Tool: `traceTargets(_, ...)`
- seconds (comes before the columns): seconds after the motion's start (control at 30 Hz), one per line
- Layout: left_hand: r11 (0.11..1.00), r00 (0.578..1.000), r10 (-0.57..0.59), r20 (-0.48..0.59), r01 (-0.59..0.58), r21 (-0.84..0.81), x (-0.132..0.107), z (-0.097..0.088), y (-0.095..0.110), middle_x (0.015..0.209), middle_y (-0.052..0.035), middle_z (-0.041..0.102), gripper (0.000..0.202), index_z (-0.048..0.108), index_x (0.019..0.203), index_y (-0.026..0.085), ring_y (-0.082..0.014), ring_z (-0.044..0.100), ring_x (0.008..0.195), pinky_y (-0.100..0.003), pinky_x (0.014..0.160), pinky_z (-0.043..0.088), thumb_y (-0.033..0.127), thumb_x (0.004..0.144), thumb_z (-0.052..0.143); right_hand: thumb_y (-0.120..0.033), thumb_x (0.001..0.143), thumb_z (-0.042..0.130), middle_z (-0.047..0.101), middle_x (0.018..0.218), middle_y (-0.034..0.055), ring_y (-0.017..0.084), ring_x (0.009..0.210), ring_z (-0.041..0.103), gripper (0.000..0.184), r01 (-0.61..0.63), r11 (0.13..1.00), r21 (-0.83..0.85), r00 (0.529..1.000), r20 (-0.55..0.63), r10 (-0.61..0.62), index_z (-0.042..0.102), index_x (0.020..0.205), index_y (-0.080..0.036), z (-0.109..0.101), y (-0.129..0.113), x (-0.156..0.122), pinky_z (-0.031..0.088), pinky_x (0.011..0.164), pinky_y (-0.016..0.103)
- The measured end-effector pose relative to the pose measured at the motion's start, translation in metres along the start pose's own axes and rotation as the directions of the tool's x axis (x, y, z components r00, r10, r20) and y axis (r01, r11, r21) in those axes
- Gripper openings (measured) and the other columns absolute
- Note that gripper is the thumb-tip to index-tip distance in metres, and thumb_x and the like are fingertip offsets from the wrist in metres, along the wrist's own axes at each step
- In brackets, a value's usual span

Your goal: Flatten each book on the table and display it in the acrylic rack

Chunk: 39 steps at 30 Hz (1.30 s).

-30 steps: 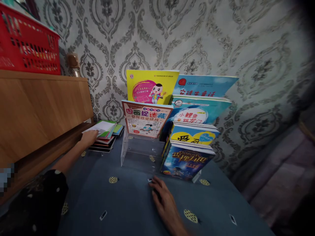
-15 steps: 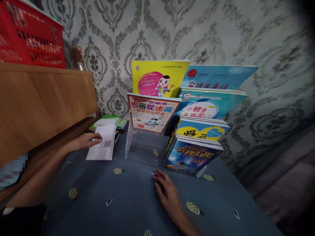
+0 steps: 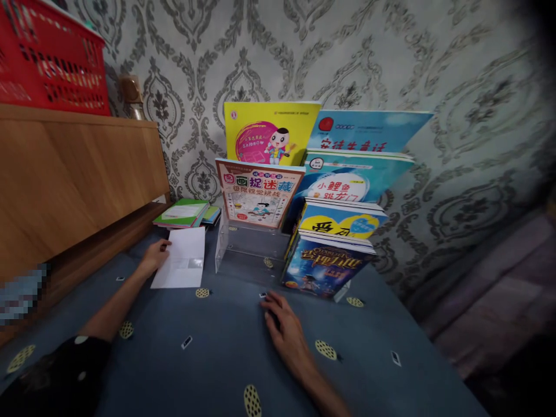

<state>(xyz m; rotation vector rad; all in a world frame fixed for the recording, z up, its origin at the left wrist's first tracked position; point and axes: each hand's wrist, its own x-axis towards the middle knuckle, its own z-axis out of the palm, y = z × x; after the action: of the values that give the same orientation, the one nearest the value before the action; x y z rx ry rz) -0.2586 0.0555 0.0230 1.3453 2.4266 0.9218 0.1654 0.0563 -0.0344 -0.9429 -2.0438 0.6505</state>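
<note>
My left hand (image 3: 155, 258) is closed on the left edge of a white booklet (image 3: 185, 250), its fingers curled at the margin. A small greyish patch shows on the booklet's lower right. Right behind it lies a pile of green and blue books (image 3: 185, 213). My right hand (image 3: 283, 324) rests on the dark blue tablecloth, holding nothing, fingers loosely apart. Ahead of it stands a clear stepped book rack (image 3: 249, 258). A dark blue book (image 3: 319, 269) is upright in the rack's right front, and a brown-bordered picture book (image 3: 260, 194) leans in the left column.
Higher in the rack are a yellow book (image 3: 269, 130), a light blue book (image 3: 369, 127), a teal book (image 3: 347, 174) and a yellow-and-blue book (image 3: 339, 220). On the left, a wooden cabinet (image 3: 82, 168) carries a red basket (image 3: 56, 63). Patterned wallpaper covers the wall behind.
My left hand has shifted from over the white booklet to its left edge, and the booklet's face shows more. The view has turned slightly. My right hand stays on the tablecloth.
</note>
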Motion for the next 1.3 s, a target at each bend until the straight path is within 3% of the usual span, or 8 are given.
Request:
traceTargets(0.2,0.972,0.992,0.013,0.124,0.016,-0.234,-0.031,-0.009,-0.006,0.066,0.0019,0.054,0.036,0.061,0.095,0.015,-0.0148,0.055,0.056,-0.027,0.055,0.047,0.031,0.064,0.056,-0.022,0.093,0.044,0.060,0.131,0.0143,0.027,0.122,0.060,0.029,0.003,1.000,0.023,1.000,0.024,-0.003,0.070,0.106,-0.021,-0.003,-0.006,0.000,0.050,0.102,0.049)
traceTargets(0.37,0.952,0.968,0.035,0.249,0.044,-0.303,-0.067,-0.027,-0.008,0.060,0.0051,0.049,0.042,0.061,0.096,0.014,-0.0115,0.046,0.048,-0.025,0.049,0.038,0.035,0.059,0.060,-0.021,0.093,0.045,0.060,0.130,0.0140,0.026,0.122,0.059,0.028,0.016,1.000,0.021,0.999,0.028,-0.016,0.070,0.106,-0.020,-0.005,-0.007,-0.001,0.050,0.102,0.047)
traceTargets(0.6,0.954,0.832,0.103,0.545,0.072,-0.291,-0.117,-0.046,0.000,0.068,0.0036,0.052,0.047,0.060,0.104,0.017,-0.0130,0.052,0.055,-0.026,0.053,0.041,0.041,0.064,0.065,-0.019,0.092,0.044,0.056,0.133,0.0174,0.027,0.124,0.057,0.029,0.009,1.000,-0.001,0.994,0.105,-0.009,0.069,0.107,-0.016,-0.009,-0.015,-0.003,0.046,0.105,0.049)
traceTargets(0.73,0.941,0.747,0.133,0.651,0.111,-0.320,-0.136,-0.031,0.013,0.072,0.0032,0.053,0.049,0.057,0.105,0.020,-0.0128,0.054,0.056,-0.026,0.052,0.044,0.043,0.063,0.066,-0.018,0.092,0.046,0.057,0.134,0.0155,0.026,0.125,0.057,0.027,0.024,1.000,0.003,0.994,0.109,-0.024,0.069,0.107,-0.019,-0.010,-0.020,-0.006,0.047,0.105,0.048)
traceTargets(1.0,0.928,0.639,0.228,0.735,0.086,-0.362,-0.155,0.029,0.068,0.076,0.0033,0.052,0.044,0.053,0.108,0.020,-0.0134,0.059,0.058,-0.028,0.055,0.049,0.039,0.069,0.062,-0.013,0.092,0.046,0.057,0.136,0.0159,0.025,0.127,0.056,0.030,0.054,0.997,-0.051,0.985,0.168,-0.045,0.067,0.113,-0.017,-0.013,-0.025,-0.016,0.047,0.106,0.045)
traceTargets(1.07,0.936,0.634,0.244,0.734,0.043,-0.348,-0.160,0.040,0.081,0.077,0.0031,0.052,0.041,0.053,0.109,0.020,-0.0135,0.058,0.058,-0.027,0.053,0.049,0.036,0.072,0.059,-0.013,0.091,0.047,0.056,0.137,0.0155,0.026,0.127,0.055,0.031,0.067,0.993,-0.096,0.988,0.147,-0.053,0.066,0.115,-0.018,-0.015,-0.022,-0.021,0.047,0.105,0.047)
traceTargets(1.17,0.952,0.690,0.301,0.658,-0.170,-0.256,-0.168,0.048,0.093,0.078,0.0012,0.053,0.034,0.056,0.111,0.020,-0.0155,0.059,0.063,-0.028,0.055,0.051,0.034,0.081,0.053,-0.014,0.092,0.047,0.056,0.139,0.0141,0.027,0.127,0.054,0.032,0.088,0.981,-0.175,0.990,0.120,-0.068,0.065,0.118,-0.020,-0.021,-0.019,-0.028,0.047,0.105,0.049)
traceTargets(1.3,0.844,0.763,0.473,0.439,-0.536,0.021,-0.176,0.050,0.095,0.099,-0.0075,0.063,0.030,0.063,0.112,0.021,-0.0237,0.063,0.091,-0.038,0.082,0.053,0.032,0.091,0.044,-0.013,0.092,0.046,0.057,0.137,0.0158,0.029,0.126,0.055,0.035,0.126,0.965,-0.232,0.981,0.174,-0.086,0.063,0.122,-0.017,-0.029,-0.024,-0.032,0.048,0.102,0.051)
